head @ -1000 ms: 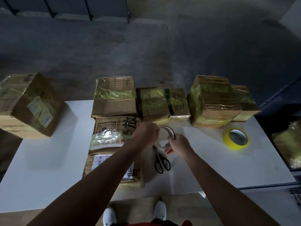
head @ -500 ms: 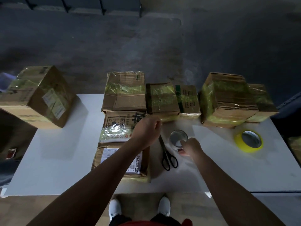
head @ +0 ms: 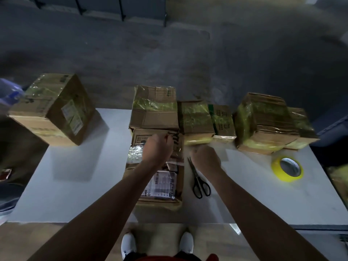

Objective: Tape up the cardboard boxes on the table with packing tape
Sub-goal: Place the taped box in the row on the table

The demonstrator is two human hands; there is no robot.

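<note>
**Left hand (head: 158,147) and right hand (head: 206,157) curled close at the flat box (head: 160,203)**

Left hand hung over the far half of the flat box, knuckles up and fingers bent down toward the lid. I could not tell whether they pinched anything. Right hand sat just at 3 o'clock of it, low over the white table (head: 75,185) beside the box's right edge. It was balled like a fist, and whatever lay under it was hidden, so its grip could not be told either.

The flat box lay in mid-table with a printed label on its near half. Black-handled scissors (head: 199,182) lay on the table just right of it, at 6 o'clock of the right hand, blades pointing away from the person. A yellow tape roll (head: 282,177) lay flat well out at 3 o'clock.

At 12 o'clock a row of taped boxes (head: 195,117) lined the far edge, and the leftmost one (head: 154,112) touched the flat box's far end. At 10 o'clock a large box (head: 52,110) sat tilted at the table's far left corner. At 6 o'clock, below the table edge, were white shoes (head: 129,245).
</note>
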